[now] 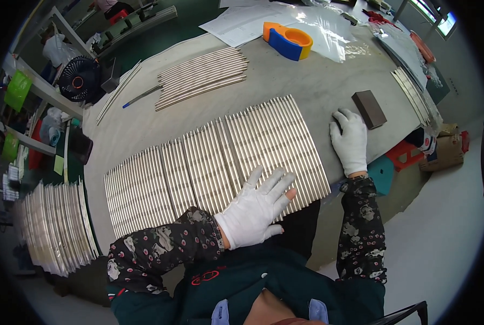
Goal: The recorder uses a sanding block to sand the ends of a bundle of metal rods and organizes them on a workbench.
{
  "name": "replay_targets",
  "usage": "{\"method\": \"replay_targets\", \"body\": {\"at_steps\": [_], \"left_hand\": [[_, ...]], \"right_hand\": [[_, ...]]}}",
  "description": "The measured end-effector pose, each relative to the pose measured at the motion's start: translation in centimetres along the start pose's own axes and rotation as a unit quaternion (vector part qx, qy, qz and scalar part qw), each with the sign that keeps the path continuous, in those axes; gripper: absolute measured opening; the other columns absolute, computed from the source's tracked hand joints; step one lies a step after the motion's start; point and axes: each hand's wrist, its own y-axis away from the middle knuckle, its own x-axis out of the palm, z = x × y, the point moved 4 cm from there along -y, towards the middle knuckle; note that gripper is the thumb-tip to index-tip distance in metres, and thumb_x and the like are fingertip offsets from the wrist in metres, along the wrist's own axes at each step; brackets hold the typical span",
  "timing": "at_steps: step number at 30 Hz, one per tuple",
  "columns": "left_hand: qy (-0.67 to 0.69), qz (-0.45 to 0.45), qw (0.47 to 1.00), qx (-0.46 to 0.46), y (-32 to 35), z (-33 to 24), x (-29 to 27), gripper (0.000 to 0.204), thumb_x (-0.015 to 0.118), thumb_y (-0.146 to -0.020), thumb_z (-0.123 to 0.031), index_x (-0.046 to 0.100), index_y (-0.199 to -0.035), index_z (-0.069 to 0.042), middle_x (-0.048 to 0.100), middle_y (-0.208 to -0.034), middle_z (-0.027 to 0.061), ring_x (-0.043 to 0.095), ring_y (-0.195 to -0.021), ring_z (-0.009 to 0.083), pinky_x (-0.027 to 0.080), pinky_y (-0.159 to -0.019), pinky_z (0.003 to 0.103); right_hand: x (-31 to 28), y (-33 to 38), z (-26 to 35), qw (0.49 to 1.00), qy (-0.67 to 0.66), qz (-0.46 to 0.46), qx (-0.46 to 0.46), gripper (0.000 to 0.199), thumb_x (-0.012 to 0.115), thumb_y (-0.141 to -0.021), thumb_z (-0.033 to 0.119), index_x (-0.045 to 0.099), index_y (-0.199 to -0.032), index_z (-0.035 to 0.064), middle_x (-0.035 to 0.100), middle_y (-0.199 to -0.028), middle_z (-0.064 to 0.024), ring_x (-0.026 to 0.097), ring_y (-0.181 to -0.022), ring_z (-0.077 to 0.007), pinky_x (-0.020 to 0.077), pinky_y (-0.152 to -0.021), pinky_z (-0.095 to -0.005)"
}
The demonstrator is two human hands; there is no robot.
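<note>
**Rods laid out in a row, hand flat on them**

Grey worktable in the head view carries a wide mat of metal rods, apparently mostly arranged; left hand rests spread flat upon its near edge, gripping nothing; right hand lies open beside a dark block; a second rod bundle waits farther back.

A second bundle of metal rods is laid near the table's far left corner, with a blue pen just beside it. An orange and blue tape dispenser is set at the far edge, between white paper sheets and clear plastic film. A black fan is seen beyond the left edge. Curved metal strips are stacked off the table's near left corner.
</note>
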Motion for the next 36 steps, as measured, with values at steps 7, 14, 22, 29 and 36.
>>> {"method": "replay_targets", "body": {"at_steps": [7,14,22,29,36], "left_hand": [[-0.007,-0.026,0.999,-0.024,-0.4,-0.6,0.6,0.076,0.074,-0.081,-0.034,0.045,-0.14,0.004,0.037,-0.152,0.0218,0.034,-0.143,0.0372,0.023,-0.117,0.058],[-0.021,-0.023,0.999,-0.027,-0.9,-0.9,0.5,0.073,0.074,-0.081,-0.03,0.046,-0.14,0.003,0.037,-0.153,0.0217,0.034,-0.144,0.0355,0.024,-0.117,0.056],[-0.006,-0.025,1.0,-0.011,-2.7,-1.1,0.8,0.071,0.072,-0.084,-0.027,0.044,-0.141,0.005,0.036,-0.154,0.022,0.034,-0.145,0.0357,0.023,-0.118,0.056],[-0.001,-0.034,0.999,-0.004,-3.8,-1.2,1.1,0.071,0.072,-0.083,-0.027,0.045,-0.14,0.005,0.037,-0.154,0.0216,0.034,-0.145,0.0357,0.023,-0.118,0.056],[0.002,-0.047,0.999,0.003,-4.4,-1.3,1.3,0.069,0.073,-0.083,-0.027,0.047,-0.138,0.006,0.038,-0.152,0.0217,0.035,-0.143,0.0364,0.023,-0.119,0.055]], "right_hand": [[0.1,0.1,-0.1,1.0,0.001,-0.003,-0.004,0.022,0.07,-0.082,0.014,0.073,-0.1,0.0019,0.07,-0.111,-0.0136,0.065,-0.102,-0.0331,0.0524,-0.088,-0.0429],[0.1,0.1,-0.1,1.0,0.003,-0.001,-0.008,0.023,0.071,-0.082,0.016,0.073,-0.1,0.0026,0.07,-0.111,-0.0142,0.065,-0.102,-0.0337,0.0523,-0.088,-0.044],[0.1,0.3,0.0,1.0,-0.009,0.013,0.007,0.025,0.07,-0.083,0.015,0.073,-0.104,0.002,0.07,-0.115,-0.0146,0.064,-0.105,-0.0344,0.0505,-0.092,-0.044],[0.2,0.2,-0.2,1.0,-0.007,0.009,0.002,0.027,0.071,-0.082,0.019,0.074,-0.102,0.0025,0.07,-0.114,-0.015,0.064,-0.105,-0.0337,0.0521,-0.088,-0.0441],[0.2,0.3,-0.2,1.0,-0.012,0.004,0.001,0.025,0.071,-0.082,0.018,0.074,-0.102,0.0028,0.07,-0.113,-0.0147,0.064,-0.104,-0.0335,0.0522,-0.088,-0.0441]]}}
